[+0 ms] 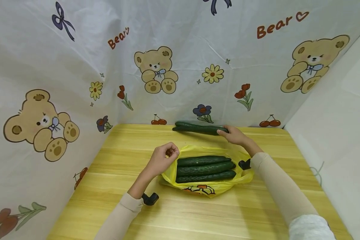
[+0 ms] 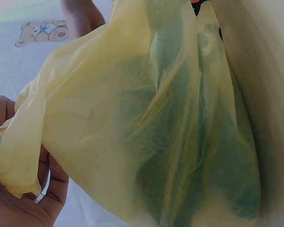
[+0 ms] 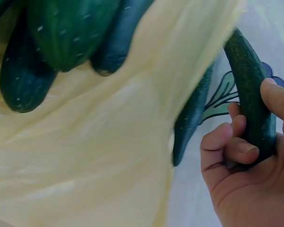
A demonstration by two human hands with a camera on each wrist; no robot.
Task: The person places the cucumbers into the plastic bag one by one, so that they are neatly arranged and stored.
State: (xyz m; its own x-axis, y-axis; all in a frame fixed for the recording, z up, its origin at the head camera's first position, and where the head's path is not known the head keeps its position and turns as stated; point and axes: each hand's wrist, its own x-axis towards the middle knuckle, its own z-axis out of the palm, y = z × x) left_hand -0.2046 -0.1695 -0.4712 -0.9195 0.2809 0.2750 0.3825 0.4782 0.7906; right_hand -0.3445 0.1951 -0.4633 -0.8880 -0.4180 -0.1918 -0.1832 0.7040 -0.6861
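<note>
A yellow plastic bag (image 1: 208, 190) lies with its mouth spread, and several dark green cucumbers (image 1: 205, 169) rest side by side inside it. My left hand (image 1: 163, 158) pinches the bag's left rim; in the left wrist view the yellow film runs between thumb and fingers. Behind the bag, my right hand (image 1: 234, 135) grips the right end of a cucumber (image 1: 198, 128), fingers curled round it in the right wrist view. Another cucumber (image 1: 183, 123) lies just behind the gripped one, along the table's back edge.
The wood-grain table (image 1: 108, 186) meets a white sheet (image 1: 186, 36) printed with bears and flowers at the back and left. A pale wall (image 1: 342, 116) stands at the right. Black wrist mounts (image 1: 150, 199) sit on both wrists.
</note>
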